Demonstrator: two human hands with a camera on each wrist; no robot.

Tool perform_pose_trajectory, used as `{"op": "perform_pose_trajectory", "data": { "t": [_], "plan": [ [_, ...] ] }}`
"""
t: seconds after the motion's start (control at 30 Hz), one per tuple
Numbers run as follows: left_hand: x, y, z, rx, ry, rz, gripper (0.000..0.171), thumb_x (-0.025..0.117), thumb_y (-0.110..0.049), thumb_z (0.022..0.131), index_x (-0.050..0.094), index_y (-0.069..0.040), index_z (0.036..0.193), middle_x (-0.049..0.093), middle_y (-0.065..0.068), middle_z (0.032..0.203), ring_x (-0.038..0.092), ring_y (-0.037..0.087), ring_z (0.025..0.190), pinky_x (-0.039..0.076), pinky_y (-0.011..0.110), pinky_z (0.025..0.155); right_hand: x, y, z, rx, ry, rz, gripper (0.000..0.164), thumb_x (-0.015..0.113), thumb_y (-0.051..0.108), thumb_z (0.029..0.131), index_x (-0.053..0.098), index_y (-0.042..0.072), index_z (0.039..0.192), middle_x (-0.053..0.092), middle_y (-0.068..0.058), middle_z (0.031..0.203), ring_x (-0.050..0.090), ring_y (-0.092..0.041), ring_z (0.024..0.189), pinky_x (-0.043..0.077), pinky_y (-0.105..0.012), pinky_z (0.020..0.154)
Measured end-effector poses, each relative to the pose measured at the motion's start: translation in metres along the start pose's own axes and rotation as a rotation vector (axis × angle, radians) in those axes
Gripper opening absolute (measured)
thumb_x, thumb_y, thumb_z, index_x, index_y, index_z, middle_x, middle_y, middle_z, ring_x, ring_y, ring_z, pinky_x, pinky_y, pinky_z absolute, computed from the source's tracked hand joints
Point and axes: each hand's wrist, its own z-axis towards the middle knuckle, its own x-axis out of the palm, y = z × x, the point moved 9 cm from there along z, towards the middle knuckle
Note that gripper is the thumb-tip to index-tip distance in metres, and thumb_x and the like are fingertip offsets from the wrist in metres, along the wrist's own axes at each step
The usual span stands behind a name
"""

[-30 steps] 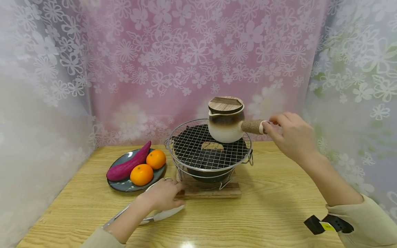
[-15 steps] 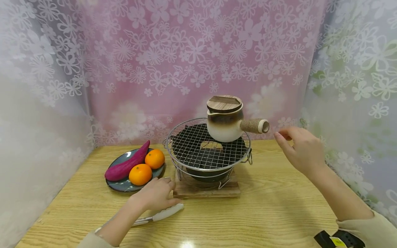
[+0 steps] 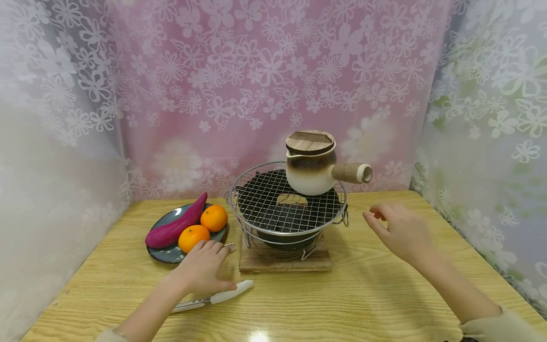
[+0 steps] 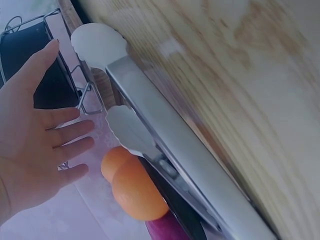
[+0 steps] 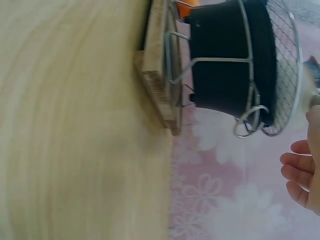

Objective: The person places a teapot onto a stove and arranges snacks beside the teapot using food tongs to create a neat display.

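Observation:
My left hand [image 3: 202,270] hovers over a pair of tongs [image 3: 231,292] with white tips, lying on the table. In the left wrist view its fingers are extended and the tongs [image 4: 170,135] are beside them, untouched. My right hand [image 3: 401,232] is in the air to the right of the grill, loosely bent and holding nothing. A brown and cream side-handled teapot [image 3: 309,178] with a wooden lid [image 3: 309,142] stands upright on the right back of the round wire grill net [image 3: 269,209]. Its rope-wrapped handle [image 3: 348,173] points right, above my right hand.
Under the net is a black stove [image 3: 284,241] on a wooden board [image 3: 286,266]. To the left, a dark plate [image 3: 164,256] bears a purple sweet potato [image 3: 175,232] and two oranges [image 3: 213,218]. Floral curtains [image 3: 273,95] enclose the table's back and sides.
My right hand has let go of the teapot's handle, drawn off to the right and sunk lower. My left hand has shifted left over the tongs. The teapot stays in place.

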Motion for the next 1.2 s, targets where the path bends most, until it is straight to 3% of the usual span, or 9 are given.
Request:
{"op": "perform_pose_trajectory", "data": {
  "t": [0.1,0.23,0.33,0.67,0.9,1.2],
  "plan": [
    [0.002,0.005,-0.004,-0.041,0.040,-0.018,0.081,0.067,-0.062,0.070,0.054,-0.002,0.122,0.055,0.010,0.117,0.047,0.030,0.113,0.033,0.045,0.094,0.013,0.003,-0.006,0.010,0.078,-0.005,0.022,0.061,0.028,0.088,0.066,0.006,0.090,0.065,-0.007,0.080,0.060,-0.022,0.067,0.045,-0.033,0.050],
    [0.006,0.011,-0.009,-0.056,0.071,-0.024,0.083,0.069,-0.064,0.066,0.055,-0.001,0.118,0.053,0.011,0.117,0.045,0.031,0.113,0.032,0.047,0.096,0.035,0.009,-0.015,0.022,0.249,-0.002,0.024,0.063,0.029,0.087,0.066,0.007,0.095,0.063,-0.004,0.082,0.059,-0.020,0.071,0.046,-0.034,0.056],
    [0.008,0.014,-0.013,-0.049,0.077,-0.014,0.086,0.070,-0.067,0.062,0.055,-0.001,0.114,0.052,0.012,0.115,0.044,0.031,0.112,0.031,0.047,0.097,0.046,0.017,-0.020,-0.031,0.306,-0.001,0.025,0.066,0.029,0.084,0.065,0.007,0.095,0.060,-0.001,0.080,0.058,-0.017,0.068,0.046,-0.033,0.056],
    [0.016,0.031,-0.025,-0.123,0.112,-0.031,0.091,0.073,-0.071,0.051,0.053,-0.001,0.106,0.048,0.011,0.100,0.045,0.032,0.098,0.037,0.052,0.089,0.063,0.039,-0.027,-0.189,0.253,-0.047,0.028,0.072,0.028,0.076,0.063,0.007,0.092,0.060,-0.002,0.081,0.059,-0.021,0.069,0.047,-0.035,0.057],
    [0.027,0.042,-0.033,-0.167,0.153,-0.053,0.097,0.072,-0.074,0.049,0.052,0.000,0.109,0.048,0.010,0.098,0.045,0.031,0.095,0.039,0.049,0.085,0.078,0.057,-0.030,-0.230,0.317,-0.048,0.034,0.072,0.037,0.076,0.064,0.009,0.095,0.058,-0.001,0.087,0.058,-0.020,0.075,0.049,-0.035,0.062],
    [0.032,0.044,-0.033,-0.169,0.171,-0.072,0.099,0.073,-0.073,0.049,0.052,0.000,0.113,0.050,0.010,0.100,0.047,0.031,0.093,0.040,0.050,0.084,0.099,0.072,-0.040,-0.254,0.413,0.060,0.031,0.070,0.035,0.079,0.065,0.011,0.096,0.054,-0.001,0.090,0.054,-0.016,0.075,0.047,-0.034,0.061]
  ]
}}
